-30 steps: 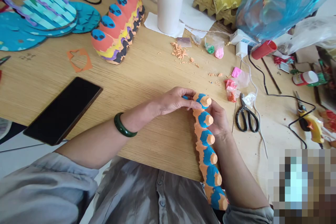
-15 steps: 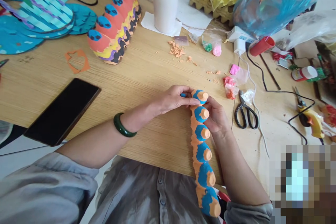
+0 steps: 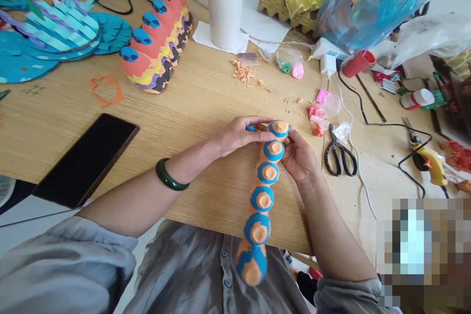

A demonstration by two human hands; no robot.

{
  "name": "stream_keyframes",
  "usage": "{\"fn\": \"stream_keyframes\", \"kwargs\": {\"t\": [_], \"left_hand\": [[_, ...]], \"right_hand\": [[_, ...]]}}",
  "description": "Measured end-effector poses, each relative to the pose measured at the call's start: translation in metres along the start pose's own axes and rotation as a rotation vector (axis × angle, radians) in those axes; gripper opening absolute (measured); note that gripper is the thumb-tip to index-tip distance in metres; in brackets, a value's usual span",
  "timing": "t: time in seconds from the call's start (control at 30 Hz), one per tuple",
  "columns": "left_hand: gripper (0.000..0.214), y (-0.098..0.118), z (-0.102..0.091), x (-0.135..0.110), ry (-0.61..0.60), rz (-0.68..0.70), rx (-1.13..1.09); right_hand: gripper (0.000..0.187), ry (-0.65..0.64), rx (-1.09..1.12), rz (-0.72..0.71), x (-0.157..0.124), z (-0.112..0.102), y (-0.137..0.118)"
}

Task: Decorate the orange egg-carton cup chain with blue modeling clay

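Observation:
A long bumpy strip (image 3: 264, 200), apparently a row of egg-carton cups covered in orange and blue clay, runs from my hands toward my lap. My left hand (image 3: 241, 135), a green bangle on its wrist, pinches the far end of it from the left. A small lump of blue clay (image 3: 250, 128) shows at that hand's fingers. On the other side, my right hand (image 3: 300, 154) is closed round the same end, its fingertips partly hidden behind the strip. Orange tips ringed in blue face up toward me.
A finished-looking red, yellow, purple and black clay row (image 3: 156, 34) stands at the back left. Around lie a phone (image 3: 88, 159), a white bottle (image 3: 225, 10), orange clay crumbs (image 3: 242, 71), black scissors (image 3: 340, 154), a yellow glue gun (image 3: 430, 162) and cables.
The strip has turned so its orange tips face up, and its near end has swung left over my lap. Both hands keep their hold at the far end.

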State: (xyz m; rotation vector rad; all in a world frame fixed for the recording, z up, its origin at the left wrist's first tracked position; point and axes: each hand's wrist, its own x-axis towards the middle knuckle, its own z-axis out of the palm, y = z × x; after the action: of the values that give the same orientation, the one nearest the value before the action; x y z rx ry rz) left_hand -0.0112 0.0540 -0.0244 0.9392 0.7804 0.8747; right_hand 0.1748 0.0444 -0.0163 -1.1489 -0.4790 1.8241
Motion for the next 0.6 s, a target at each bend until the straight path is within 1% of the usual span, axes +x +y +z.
{"fn": "stream_keyframes", "kwargs": {"t": [0.17, 0.3, 0.4, 0.5, 0.6], "left_hand": [[0.071, -0.001, -0.003, 0.001, 0.058, -0.027, 0.052], [0.068, 0.001, -0.004, 0.002, 0.092, -0.003, 0.076], [0.067, 0.003, -0.004, 0.002, 0.106, 0.020, 0.088], [0.064, 0.004, -0.005, 0.002, 0.086, 0.029, 0.134], [0.057, 0.006, -0.006, 0.001, 0.027, 0.035, 0.191]], "right_hand": [[0.016, -0.055, -0.039, -0.074, 0.001, -0.003, 0.006], [0.023, -0.124, -0.101, -0.159, -0.007, 0.003, 0.007], [0.026, -0.140, -0.164, -0.221, -0.014, 0.009, 0.006], [0.027, -0.110, -0.235, -0.249, -0.017, 0.012, 0.006], [0.029, -0.097, -0.253, -0.243, -0.016, 0.010, 0.007]]}}
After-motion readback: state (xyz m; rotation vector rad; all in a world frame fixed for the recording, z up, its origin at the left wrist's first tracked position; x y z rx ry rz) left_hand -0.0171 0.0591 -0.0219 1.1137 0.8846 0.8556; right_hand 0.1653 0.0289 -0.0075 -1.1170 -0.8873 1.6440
